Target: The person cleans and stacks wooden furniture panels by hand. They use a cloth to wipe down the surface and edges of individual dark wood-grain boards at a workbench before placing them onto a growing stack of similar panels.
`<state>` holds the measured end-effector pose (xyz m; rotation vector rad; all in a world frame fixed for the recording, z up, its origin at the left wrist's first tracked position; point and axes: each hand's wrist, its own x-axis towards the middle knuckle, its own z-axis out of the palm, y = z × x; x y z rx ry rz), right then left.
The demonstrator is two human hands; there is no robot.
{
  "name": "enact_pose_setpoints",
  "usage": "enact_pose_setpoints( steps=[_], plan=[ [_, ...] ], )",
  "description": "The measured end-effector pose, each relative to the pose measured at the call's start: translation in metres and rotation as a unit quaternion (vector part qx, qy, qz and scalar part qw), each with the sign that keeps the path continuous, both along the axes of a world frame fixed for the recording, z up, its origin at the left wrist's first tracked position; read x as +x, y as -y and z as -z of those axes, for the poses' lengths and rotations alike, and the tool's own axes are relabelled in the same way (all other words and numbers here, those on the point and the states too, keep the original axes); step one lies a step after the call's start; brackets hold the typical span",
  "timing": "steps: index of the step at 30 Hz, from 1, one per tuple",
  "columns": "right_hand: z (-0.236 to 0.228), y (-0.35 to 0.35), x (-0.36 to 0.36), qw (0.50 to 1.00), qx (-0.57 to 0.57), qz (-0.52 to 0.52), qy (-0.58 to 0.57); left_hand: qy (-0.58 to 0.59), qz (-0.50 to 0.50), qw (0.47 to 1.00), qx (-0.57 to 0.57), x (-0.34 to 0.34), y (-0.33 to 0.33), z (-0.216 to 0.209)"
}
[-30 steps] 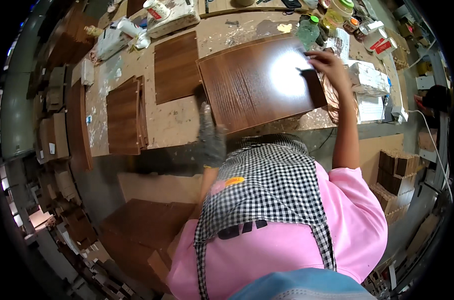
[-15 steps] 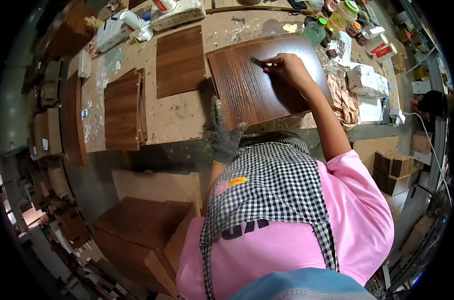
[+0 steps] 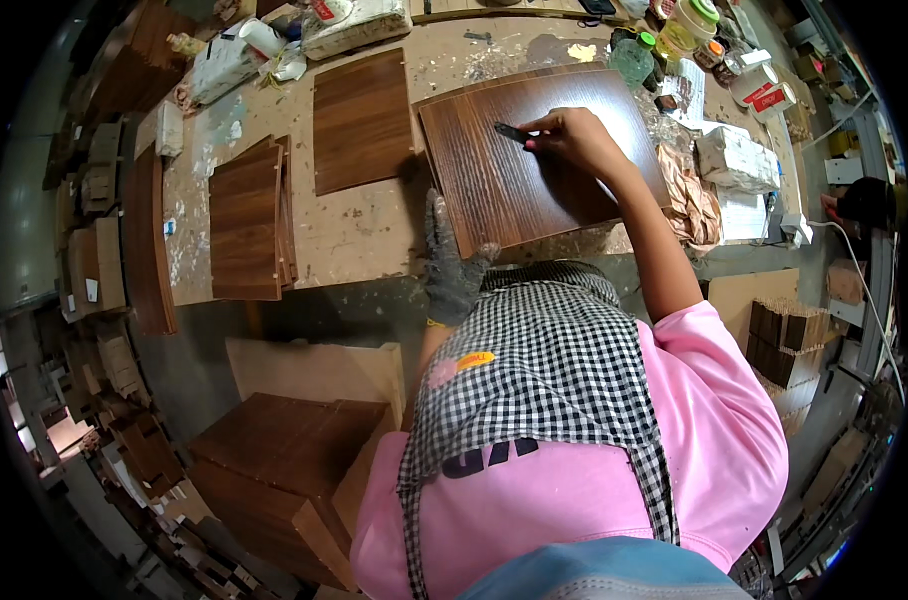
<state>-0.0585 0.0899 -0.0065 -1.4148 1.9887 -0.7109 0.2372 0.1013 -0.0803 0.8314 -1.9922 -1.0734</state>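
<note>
A dark brown wood-grain panel (image 3: 534, 200) lies on the workbench in front of me, its surface shiny toward the right. My right hand (image 3: 582, 140) is bare and pinches a small, flat black tool (image 3: 512, 132) over the upper middle of the panel. The tool's tip points left, at or just above the surface; its exact kind is too small to make out. At the panel's near left corner, my left hand (image 3: 454, 265) in a grey glove grips the edge, fingers along the left side and thumb by the front edge.
A single brown panel (image 3: 364, 120) and a stack of panels (image 3: 246, 220) lie to the left on the workbench (image 3: 344, 240). Jars (image 3: 689, 30), a green-capped bottle (image 3: 632, 62), crumpled brown paper (image 3: 689, 200) and a wrapped block (image 3: 736, 158) crowd the right. A brown cabinet-like box (image 3: 284, 450) stands below left.
My right hand has shifted the black tool slightly left and nearer to me across the panel. The left hand keeps its hold on the corner.
</note>
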Motion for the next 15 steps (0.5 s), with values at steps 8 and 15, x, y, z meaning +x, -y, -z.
enact_pose_setpoints(
  steps=[8,15],
  plan=[
    [-0.007,-0.051,0.036,0.982,-0.05,-0.182,0.012,0.041,0.033,0.997,0.051,0.001,0.005,0.003],
    [-0.023,-0.047,0.052,0.971,-0.073,-0.226,-0.009,0.061,-0.005,0.996,0.06,0.016,0.001,-0.003]
  ],
)
